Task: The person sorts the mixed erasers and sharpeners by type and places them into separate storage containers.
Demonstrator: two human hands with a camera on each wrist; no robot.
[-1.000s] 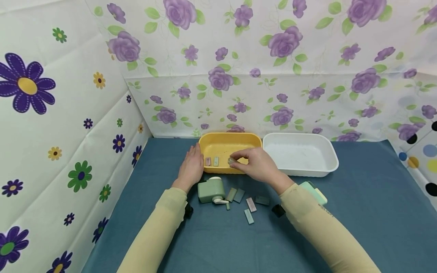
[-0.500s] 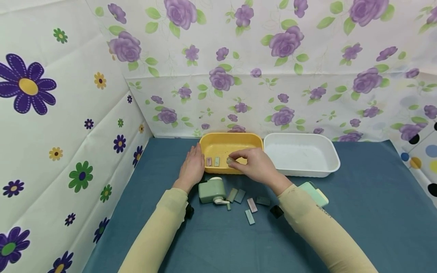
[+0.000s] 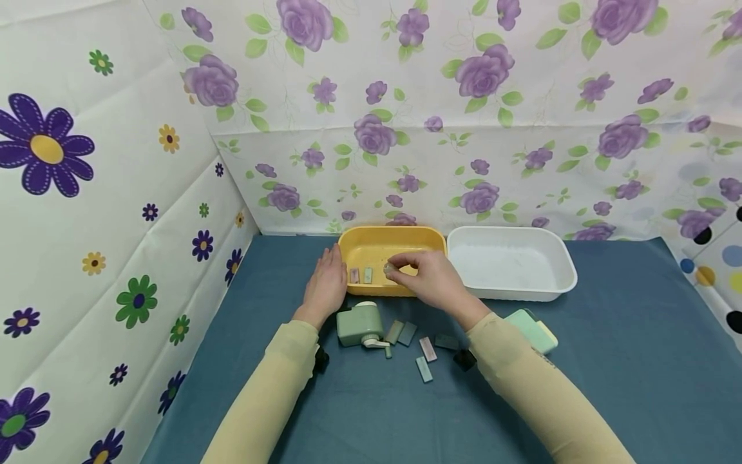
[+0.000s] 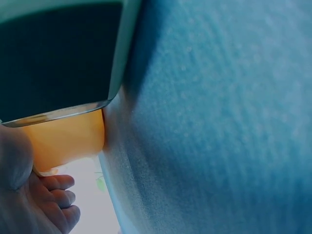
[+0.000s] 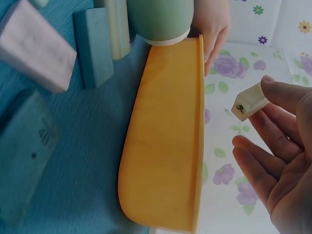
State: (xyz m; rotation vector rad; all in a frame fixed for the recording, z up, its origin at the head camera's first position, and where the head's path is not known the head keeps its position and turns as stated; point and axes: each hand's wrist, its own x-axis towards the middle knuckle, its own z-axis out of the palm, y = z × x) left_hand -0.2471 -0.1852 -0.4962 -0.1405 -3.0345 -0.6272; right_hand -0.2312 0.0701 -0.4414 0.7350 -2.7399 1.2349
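One white tray (image 3: 510,261); one yellow tray (image 3: 400,243); your left hand (image 3: 326,283), fingers extended, along its left end; your right hand (image 3: 431,278), pinching; one crank device (image 3: 358,325); one mint object (image 3: 534,330), part-hidden; five loose blocks (image 3: 428,348) outside; two trayed blocks (image 3: 368,276) in yellow; one pinched block (image 5: 248,102) above them, end mark legible nowhere, visible only right-wrist.

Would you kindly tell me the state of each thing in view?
Yellow tray: upright, with two blocks lying inside
White tray: upright, beside the yellow tray
Small block: held above the yellow tray
Right hand: pinching the small block
Left hand: fingers extended, touching the yellow tray
Green crank device: white crank pointing right
Five loose blocks: lying scattered outside the trays
Mint-green object: partly hidden
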